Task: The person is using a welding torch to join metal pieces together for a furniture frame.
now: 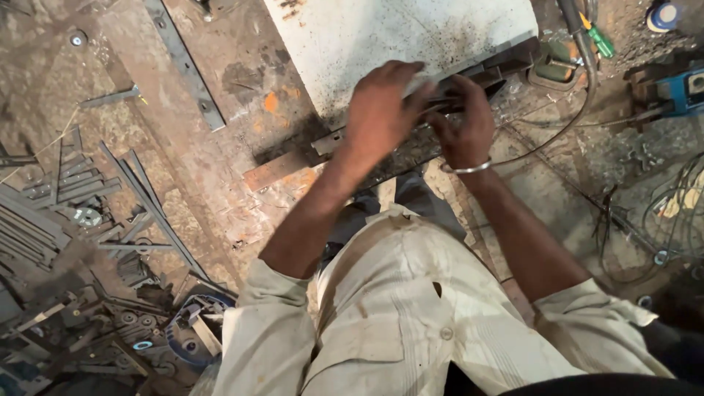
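I look down on a workshop floor. A large white metal sheet lies ahead, with dark metal bars stacked along its near edge. My left hand rests over the sheet's near edge, fingers spread and blurred. My right hand, a metal bangle on its wrist, is curled around a dark flat metal strip that runs along the edge. A rusty flat bar sticks out to the left below the sheet.
A pile of grey steel strips and scrap fills the left. A long flat bar lies at the top left. Cables and a blue machine sit at the right, and a green-handled tool at the top right.
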